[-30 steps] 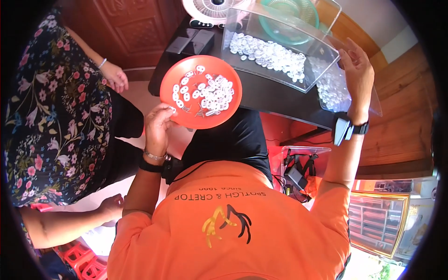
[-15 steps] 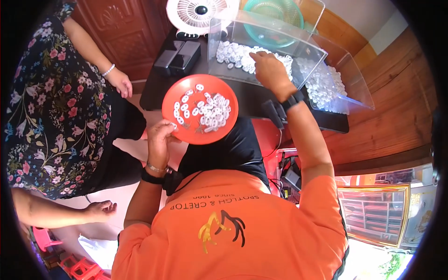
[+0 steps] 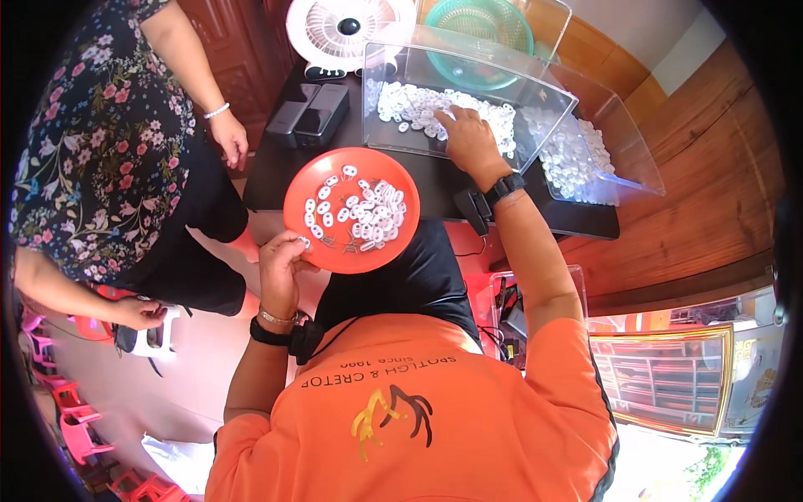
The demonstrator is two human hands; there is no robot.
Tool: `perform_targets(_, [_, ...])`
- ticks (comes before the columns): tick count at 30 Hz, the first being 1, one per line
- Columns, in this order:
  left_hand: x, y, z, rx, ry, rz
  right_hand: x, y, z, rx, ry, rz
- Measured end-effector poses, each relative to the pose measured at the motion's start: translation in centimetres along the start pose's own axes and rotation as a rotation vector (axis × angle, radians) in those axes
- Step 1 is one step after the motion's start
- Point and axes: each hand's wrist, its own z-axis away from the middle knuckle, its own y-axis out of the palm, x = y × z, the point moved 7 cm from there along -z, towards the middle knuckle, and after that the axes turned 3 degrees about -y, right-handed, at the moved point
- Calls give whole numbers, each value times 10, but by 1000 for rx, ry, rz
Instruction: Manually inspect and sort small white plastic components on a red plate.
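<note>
My left hand (image 3: 280, 266) grips a round red plate (image 3: 372, 162) by its near-left rim, thumb over the edge beside a small white piece. On the plate, several white oval two-holed pieces (image 3: 381, 216) are heaped at the right. Others lie apart at the left, some with thin grey metal prongs. My right hand (image 3: 470, 144) reaches over the front of a clear plastic bin (image 3: 386, 137). Its fingers are spread and touch the loose white pieces (image 3: 403, 100) inside; I see nothing held in them, though the fingertips are partly hidden.
A second clear bin of white pieces (image 3: 577, 155) stands at the right. Behind are a green basket (image 3: 478, 42) and a white fan (image 3: 347, 29). A black box-like device (image 3: 308, 115) sits on the dark table (image 3: 266, 171). At left stands a person in a floral top (image 3: 109, 142).
My right hand has lowered toward the pieces, its fingers spreading from a pointing shape. The plate sits slightly lower left in view. The other person's lower hand has moved up and left.
</note>
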Motion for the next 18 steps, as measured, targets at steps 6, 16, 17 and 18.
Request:
perform_targets(6, [3,2,8,25,58,13,-5,-17,6,2,91,15])
perform_targets(16, [-5,8,14,30,70,17,-1,-44,9,-35,118,-24])
perform_targets(17, [-6,10,13,43,67,16,5,-59,13,-165,78,-92])
perform_targets(18, [-7,8,14,30,60,12,16,-80,17,-294,31,-167])
